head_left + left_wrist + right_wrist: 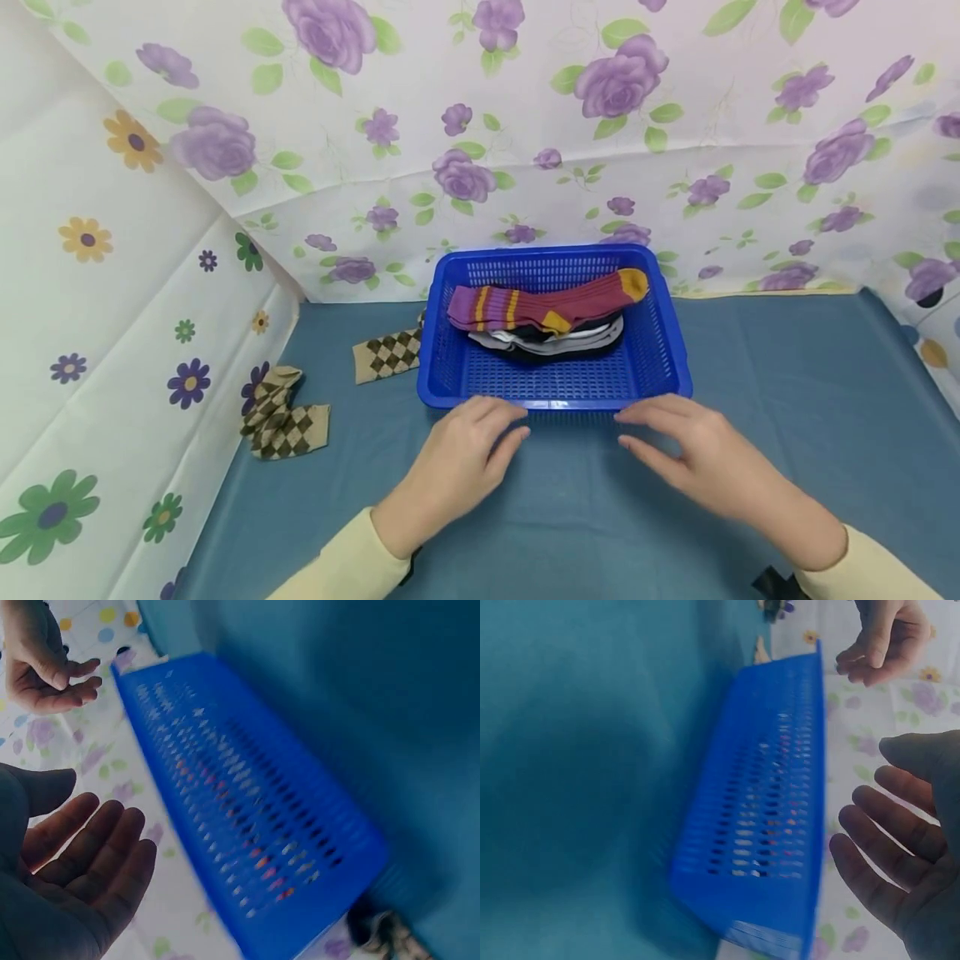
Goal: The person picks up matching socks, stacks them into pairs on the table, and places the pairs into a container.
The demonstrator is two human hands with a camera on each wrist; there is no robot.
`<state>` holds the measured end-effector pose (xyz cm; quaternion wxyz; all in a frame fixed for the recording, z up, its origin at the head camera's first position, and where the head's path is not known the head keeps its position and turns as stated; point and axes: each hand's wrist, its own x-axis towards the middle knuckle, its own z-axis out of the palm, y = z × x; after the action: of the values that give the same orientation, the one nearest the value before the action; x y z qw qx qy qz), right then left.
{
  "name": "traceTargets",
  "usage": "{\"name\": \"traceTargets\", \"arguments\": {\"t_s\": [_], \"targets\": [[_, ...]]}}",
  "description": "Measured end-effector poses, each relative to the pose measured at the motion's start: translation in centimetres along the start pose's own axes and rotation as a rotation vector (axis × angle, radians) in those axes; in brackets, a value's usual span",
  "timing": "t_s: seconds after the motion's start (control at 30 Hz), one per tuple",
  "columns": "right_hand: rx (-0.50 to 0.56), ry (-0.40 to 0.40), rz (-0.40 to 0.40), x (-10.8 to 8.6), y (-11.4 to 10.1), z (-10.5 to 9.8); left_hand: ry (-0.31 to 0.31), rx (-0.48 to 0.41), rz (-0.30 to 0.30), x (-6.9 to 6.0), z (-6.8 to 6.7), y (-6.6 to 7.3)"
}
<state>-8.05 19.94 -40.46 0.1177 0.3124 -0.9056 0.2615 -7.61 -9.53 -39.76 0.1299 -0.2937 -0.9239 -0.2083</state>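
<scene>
A blue plastic basket [555, 406] stands before me in the head view. Inside it, a maroon and purple sock pair [547, 304] with yellow stripes lies over grey, white and black socks [577, 340]. My left hand [467, 450] hovers by the near rim's left part, fingers loosely bent and holding nothing. Near the right part of that rim is my right hand [701, 454], also without anything in it. Both wrist views show relaxed fingers apart from the basket wall [247, 802]; whether a fingertip touches the rim in the head view, I cannot tell.
Left of the basket lies a crumpled argyle sock [288, 425] in beige and brown. Another argyle sock [387, 356] sticks out from behind the basket's left side. A blue-green cloth [787, 375] covers the table, with flowered sheeting [525, 108] behind.
</scene>
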Motion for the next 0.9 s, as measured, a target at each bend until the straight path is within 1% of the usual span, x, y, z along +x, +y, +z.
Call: {"name": "traceTargets", "arguments": {"t_s": [0.07, 0.13, 0.23, 0.33, 0.43, 0.5, 0.6, 0.73, 0.83, 0.9], "targets": [[0.0, -0.023, -0.001, -0.4, -0.1, 0.7, -0.03, -0.024, 0.006, -0.7, 0.7, 0.1], [-0.016, -0.062, 0.016, -0.8, -0.1, 1.3, -0.068, -0.047, 0.003, -1.4, 1.3, 0.0], [-0.046, -0.139, 0.059, -1.1, 0.0, 2.0, -0.129, -0.065, -0.019, -2.1, 2.0, -0.1], [-0.077, -0.203, 0.092, -1.3, 0.2, 2.6, -0.175, -0.066, -0.041, -2.7, 2.6, -0.3], [-0.101, -0.219, 0.089, -1.5, 0.3, 3.0, -0.202, -0.049, -0.049, -3.1, 2.9, -0.9], [-0.113, -0.212, 0.073, -1.5, 0.4, 3.2, -0.212, -0.024, -0.056, -3.5, 3.1, -1.6], [-0.135, -0.199, 0.043, -1.7, 0.4, 3.5, -0.22, 0.02, -0.091, -4.2, 3.0, -3.3], [-0.156, -0.193, 0.03, -2.2, 0.6, 3.5, -0.225, 0.068, -0.182, -4.9, 2.5, -6.6], [-0.171, -0.195, 0.031, -2.4, 0.7, 3.5, -0.202, 0.084, -0.252, -5.2, 1.8, -9.2], [-0.18, -0.194, 0.03, -2.5, 0.8, 3.5, -0.17, 0.096, -0.288, -5.1, 1.4, -11.0]]}}
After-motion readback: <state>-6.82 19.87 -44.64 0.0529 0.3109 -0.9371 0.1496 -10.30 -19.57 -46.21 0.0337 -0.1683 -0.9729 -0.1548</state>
